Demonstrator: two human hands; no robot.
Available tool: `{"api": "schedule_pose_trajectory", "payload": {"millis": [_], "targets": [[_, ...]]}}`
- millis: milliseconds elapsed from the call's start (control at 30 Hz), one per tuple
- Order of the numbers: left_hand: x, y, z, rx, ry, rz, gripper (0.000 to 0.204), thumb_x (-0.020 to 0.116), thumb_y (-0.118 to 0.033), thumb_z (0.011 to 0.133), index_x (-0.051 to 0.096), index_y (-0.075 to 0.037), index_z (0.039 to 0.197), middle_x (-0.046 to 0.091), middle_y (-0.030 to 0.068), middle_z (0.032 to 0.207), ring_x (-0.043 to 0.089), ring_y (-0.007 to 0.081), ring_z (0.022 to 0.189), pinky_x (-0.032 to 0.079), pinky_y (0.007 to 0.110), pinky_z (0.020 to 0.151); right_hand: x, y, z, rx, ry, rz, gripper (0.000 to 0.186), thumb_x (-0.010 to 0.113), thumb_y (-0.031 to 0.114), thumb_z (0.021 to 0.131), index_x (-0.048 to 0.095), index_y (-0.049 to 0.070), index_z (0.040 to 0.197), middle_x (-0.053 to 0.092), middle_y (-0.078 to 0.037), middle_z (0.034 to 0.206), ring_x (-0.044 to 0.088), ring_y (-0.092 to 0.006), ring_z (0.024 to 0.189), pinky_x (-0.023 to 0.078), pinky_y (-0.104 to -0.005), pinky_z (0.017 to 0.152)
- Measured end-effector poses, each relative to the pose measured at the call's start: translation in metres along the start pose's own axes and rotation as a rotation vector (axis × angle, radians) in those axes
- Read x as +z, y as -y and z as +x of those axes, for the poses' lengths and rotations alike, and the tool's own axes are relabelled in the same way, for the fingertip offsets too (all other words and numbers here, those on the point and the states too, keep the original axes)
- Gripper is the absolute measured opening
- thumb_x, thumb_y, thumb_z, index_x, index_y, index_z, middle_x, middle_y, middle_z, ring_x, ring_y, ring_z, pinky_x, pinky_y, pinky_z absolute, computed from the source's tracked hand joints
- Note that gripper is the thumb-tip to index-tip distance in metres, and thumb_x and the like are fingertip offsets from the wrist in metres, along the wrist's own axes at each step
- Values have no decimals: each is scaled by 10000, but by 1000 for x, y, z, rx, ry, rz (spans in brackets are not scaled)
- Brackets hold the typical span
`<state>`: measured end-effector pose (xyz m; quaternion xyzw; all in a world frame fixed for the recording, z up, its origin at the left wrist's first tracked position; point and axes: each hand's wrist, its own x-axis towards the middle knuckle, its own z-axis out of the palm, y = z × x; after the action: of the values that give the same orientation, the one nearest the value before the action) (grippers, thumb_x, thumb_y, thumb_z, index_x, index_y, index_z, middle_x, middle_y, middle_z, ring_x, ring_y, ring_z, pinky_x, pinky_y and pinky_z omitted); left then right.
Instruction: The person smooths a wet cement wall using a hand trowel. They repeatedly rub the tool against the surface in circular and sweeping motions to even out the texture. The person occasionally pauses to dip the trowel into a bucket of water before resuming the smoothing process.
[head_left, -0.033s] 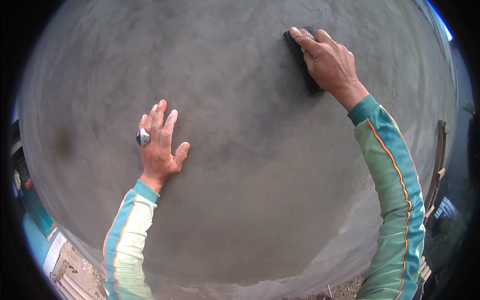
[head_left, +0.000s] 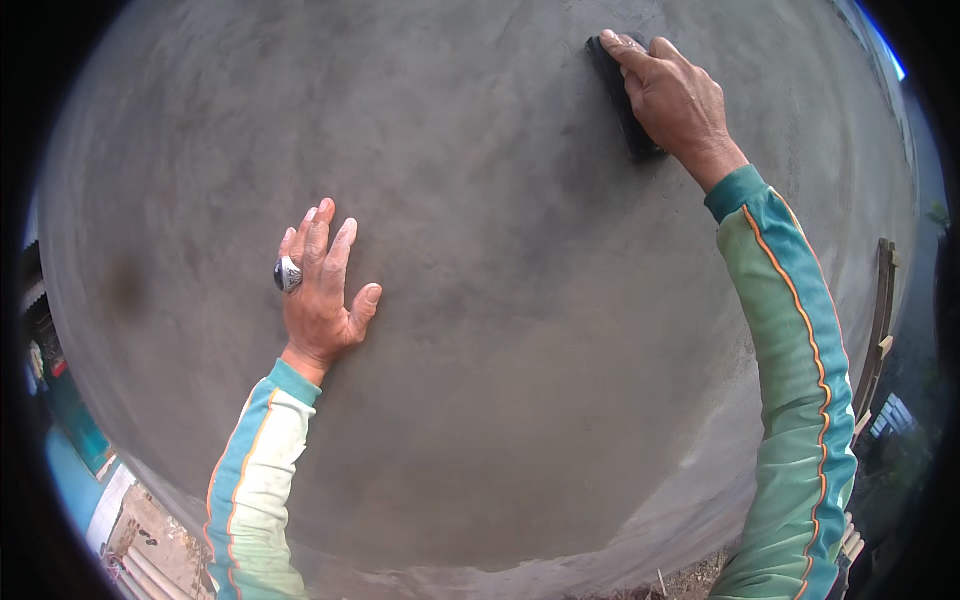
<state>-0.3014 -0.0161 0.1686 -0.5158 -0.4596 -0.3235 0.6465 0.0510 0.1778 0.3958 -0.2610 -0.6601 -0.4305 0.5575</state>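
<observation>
A grey plastered wall (head_left: 480,400) fills most of the view, its surface mottled with lighter and darker patches. At the upper right, my right hand (head_left: 680,100) grips a black, block-shaped plastering float (head_left: 622,105); its long narrow face lies against the plaster. The float is tilted, top end leaning left, and my palm and fingers hide much of it. My left hand (head_left: 325,290) rests on the wall left of the middle, fingers spread and holding nothing. A large ring (head_left: 288,274) with a dark stone sits on one of its fingers.
Wooden pieces (head_left: 880,320) stand beyond the wall's right edge. Poles (head_left: 155,575) lie on the ground at the lower left, near a blue-green structure (head_left: 80,430). A paler, uneven band (head_left: 680,500) of wall runs along the bottom and lower right.
My right hand has moved up and slightly right along the wall with the float. The left hand stays in nearly the same place.
</observation>
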Motion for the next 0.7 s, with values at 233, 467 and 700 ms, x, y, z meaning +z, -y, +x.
{"api": "schedule_pose_trajectory", "payload": {"millis": [233,467,700], "targets": [[14,-9,3,-15,-21,-22,662,504,-545,1076,511,-83,1549,453,214,1640,439,402,1500,293,602,1226,22,-79,65,93,-138,438,235,561,200,1020,767,157,1125,767,-192,1077,733,-380,1029,574,-498,908],[25,-16,6,-19,-38,-60,663,511,-562,1064,525,-100,1540,448,175,1657,420,382,1512,286,583,1232,21,-139,122,452,45,767,287,583,287,1055,753,115,1208,769,-147,1045,735,-336,1004,569,-470,915],[18,-10,4,-19,-34,-64,669,507,-548,1074,508,-89,1561,461,202,1642,412,401,1527,272,591,1237,4,-116,97,231,-6,322,295,560,316,1067,702,235,1313,746,-127,1078,727,-349,1031,575,-485,917]]}}
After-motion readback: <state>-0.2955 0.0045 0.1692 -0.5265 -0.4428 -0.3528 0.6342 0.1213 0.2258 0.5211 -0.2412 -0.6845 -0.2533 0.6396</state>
